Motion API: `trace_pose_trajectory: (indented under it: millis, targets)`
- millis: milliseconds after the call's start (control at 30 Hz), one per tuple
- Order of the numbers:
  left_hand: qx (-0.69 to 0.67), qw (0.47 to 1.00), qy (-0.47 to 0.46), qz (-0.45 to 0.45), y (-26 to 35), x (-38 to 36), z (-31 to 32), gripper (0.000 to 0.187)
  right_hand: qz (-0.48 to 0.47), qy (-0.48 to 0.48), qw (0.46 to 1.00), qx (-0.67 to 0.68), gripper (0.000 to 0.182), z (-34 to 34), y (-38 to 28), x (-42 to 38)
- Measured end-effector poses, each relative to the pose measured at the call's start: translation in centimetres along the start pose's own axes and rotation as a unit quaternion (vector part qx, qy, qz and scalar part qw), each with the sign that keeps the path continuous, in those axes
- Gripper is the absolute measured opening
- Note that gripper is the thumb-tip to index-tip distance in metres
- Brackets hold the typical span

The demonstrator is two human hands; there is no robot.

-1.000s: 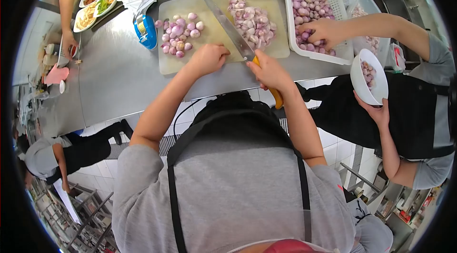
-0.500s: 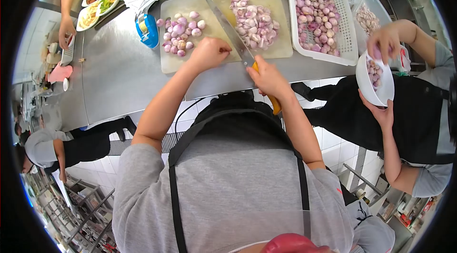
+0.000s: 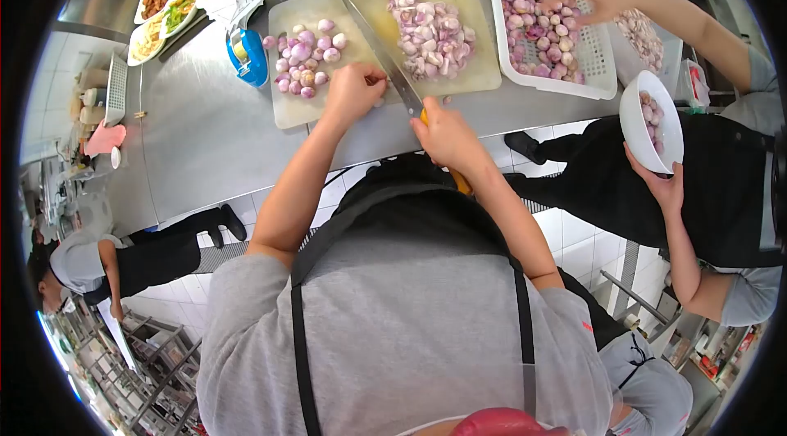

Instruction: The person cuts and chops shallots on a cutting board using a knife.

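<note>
Roughly half done, judging by the piles: right hand (image 3: 447,137) grips the knife (image 3: 385,51), left hand (image 3: 354,90) pins a shallot on the board (image 3: 328,108); cut pieces (image 3: 430,30) lie right, whole shallots (image 3: 303,55) left.

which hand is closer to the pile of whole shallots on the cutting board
Left. The left hand rests on the cutting board just beside the whole shallots; the right hand grips the knife off the board's near edge.

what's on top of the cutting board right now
On the cutting board: whole peeled shallots on its left, a cut pile on its right, the knife blade between. The left hand covers whatever it is holding down.
</note>
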State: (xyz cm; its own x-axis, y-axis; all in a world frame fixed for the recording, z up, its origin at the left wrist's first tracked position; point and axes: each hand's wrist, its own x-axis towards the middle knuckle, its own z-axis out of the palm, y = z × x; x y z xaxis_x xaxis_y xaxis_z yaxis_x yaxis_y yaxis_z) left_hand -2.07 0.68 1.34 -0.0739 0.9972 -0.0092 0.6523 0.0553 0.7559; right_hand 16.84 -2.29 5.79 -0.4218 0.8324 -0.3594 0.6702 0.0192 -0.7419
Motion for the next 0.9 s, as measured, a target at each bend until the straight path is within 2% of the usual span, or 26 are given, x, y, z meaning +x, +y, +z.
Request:
trace_pose_trajectory:
  millis: [67, 200, 267, 300, 367, 500, 567, 600, 667, 800, 867, 900]
  targets:
    - [0.010, 0.999, 0.041, 0.013, -0.3, -0.3, -0.2, 0.015, -0.004, 0.002, 1.000, 0.005, 0.030, 0.2, 0.1, 0.1]
    - [-0.024, 0.999, 0.021, 0.033, -0.3, -0.4, -0.7, 0.015, -0.003, 0.015, 1.000, 0.006, 0.030, 0.4, 0.1, -0.1]
    - [0.039, 0.988, 0.004, 0.148, -0.1, -0.4, -0.8, 0.016, 0.003, 0.024, 1.000, -0.006, 0.030, 0.2, 0.2, -0.4]
    - [0.039, 0.988, 0.006, 0.148, 0.0, -0.2, -0.8, 0.016, 0.006, 0.036, 0.999, -0.017, 0.031, 0.0, 0.1, -0.3]
    - [0.116, 0.966, -0.030, 0.229, 0.3, -0.2, -0.9, 0.018, 0.013, 0.037, 0.999, -0.017, 0.031, -0.4, 0.1, -0.4]
    - [0.144, 0.961, -0.019, 0.234, 0.5, 0.6, -0.7, 0.016, 0.021, 0.036, 0.999, -0.008, 0.031, -0.5, 0.3, -0.7]
    - [0.009, 0.998, -0.067, 0.009, 1.3, 0.3, -0.9, 0.015, 0.017, 0.040, 0.999, -0.008, 0.030, -0.6, -0.2, -1.1]
    - [0.010, 0.997, -0.069, 0.010, 2.0, 0.3, -1.0, 0.015, 0.012, 0.042, 0.999, -0.008, 0.029, -0.5, -0.4, -1.3]
    - [-0.006, 0.987, -0.108, -0.122, 3.3, 0.3, -1.1, 0.016, 0.006, 0.045, 0.999, -0.007, 0.028, 0.3, 0.0, -1.2]
    - [-0.030, 0.989, -0.075, -0.126, 2.0, 0.6, 0.4, 0.017, -0.023, 0.069, 0.996, -0.045, 0.027, 0.9, -0.1, -1.2]
    - [0.043, 0.999, -0.011, 0.028, 1.8, 0.3, 0.6, 0.016, -0.020, 0.068, 0.996, -0.051, 0.026, 0.9, -0.1, -1.2]
    - [0.044, 0.999, -0.013, 0.028, 1.9, 0.4, 0.6, 0.016, -0.018, 0.065, 0.996, -0.060, 0.026, 1.0, -0.1, -1.1]
